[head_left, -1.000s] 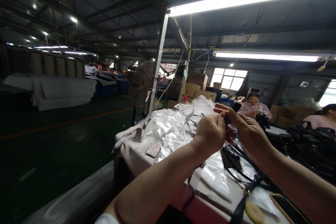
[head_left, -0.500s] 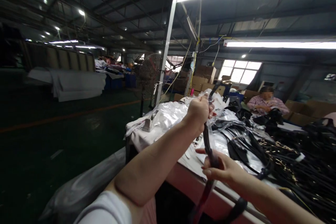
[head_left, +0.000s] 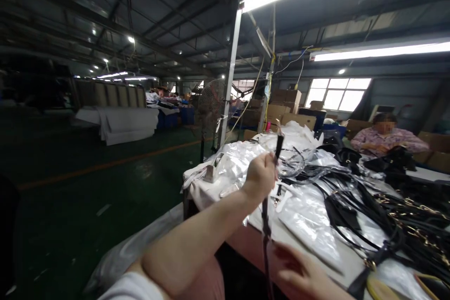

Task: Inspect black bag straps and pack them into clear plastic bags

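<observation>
A long black strap [head_left: 265,218], likely a bag strap, hangs almost upright in front of me. My left hand [head_left: 260,176] is closed around it near its upper end, with a short piece and a gold-coloured metal fitting [head_left: 279,126] sticking up above the fist. Lower down, my right hand [head_left: 298,267] is beside the strap, blurred, its thumb and fingers apart; whether a fingertip touches the strap is unclear. The strap's lower end runs out of view at the bottom.
Clear plastic bags [head_left: 309,215] cover much of the table [head_left: 246,248]. Black straps with gold hardware [head_left: 415,234] are heaped at right. A person [head_left: 386,138] sits across the table. A metal post [head_left: 231,79] and a fan [head_left: 211,103] stand beyond, with cardboard boxes [head_left: 286,98] behind.
The view has turned left. My left hand has come lower with the strap, and more of its upper end shows. My right hand has dropped and moved off the strap's side.
</observation>
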Demonstrator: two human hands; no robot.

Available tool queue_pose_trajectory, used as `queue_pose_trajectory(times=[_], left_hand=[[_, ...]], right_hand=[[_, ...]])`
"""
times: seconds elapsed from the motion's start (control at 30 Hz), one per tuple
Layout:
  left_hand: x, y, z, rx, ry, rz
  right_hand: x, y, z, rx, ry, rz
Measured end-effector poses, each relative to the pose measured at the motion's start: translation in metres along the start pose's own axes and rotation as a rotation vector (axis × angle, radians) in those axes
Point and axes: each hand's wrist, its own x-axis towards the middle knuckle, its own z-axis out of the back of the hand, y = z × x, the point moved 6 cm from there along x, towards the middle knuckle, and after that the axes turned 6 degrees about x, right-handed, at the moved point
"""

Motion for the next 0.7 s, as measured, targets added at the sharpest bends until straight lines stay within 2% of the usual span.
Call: queue_pose_trajectory(times=[0.07, 0.13, 0.2, 0.27, 0.37, 0.5, 0.57, 0.63, 0.7], left_hand=[[-0.025, 0.022, -0.017, 0.192, 0.055, -0.037], [-0.045, 0.033, -0.033, 0.344, 0.107, -0.109], [-0.057, 0.035, -0.047, 0.425, 0.149, -0.162], [-0.062, 0.036, -0.058, 0.392, 0.216, -0.133], [-0.058, 0.034, -0.07, 0.213, 0.32, -0.025], [-0.042, 0.027, -0.076, 0.107, 0.331, -0.001], [-0.039, 0.027, -0.08, 0.081, 0.361, 0.019], [-0.041, 0.026, -0.081, 0.042, 0.382, 0.027], [-0.051, 0.019, -0.081, 0.003, 0.411, 0.008]], right_hand=[[0.007, 0.049, 0.038, 0.165, -0.178, 0.122], [0.008, 0.098, 0.065, 0.354, -0.304, 0.243], [0.006, 0.135, 0.081, 0.434, -0.415, 0.283], [0.003, 0.159, 0.088, 0.408, -0.517, 0.3], [0.0, 0.179, 0.082, 0.263, -0.532, 0.338], [-0.002, 0.193, 0.067, 0.143, -0.433, 0.363], [-0.003, 0.2, 0.066, 0.095, -0.439, 0.373], [-0.004, 0.202, 0.071, 0.064, -0.492, 0.38], [-0.004, 0.191, 0.073, 0.102, -0.525, 0.333]])
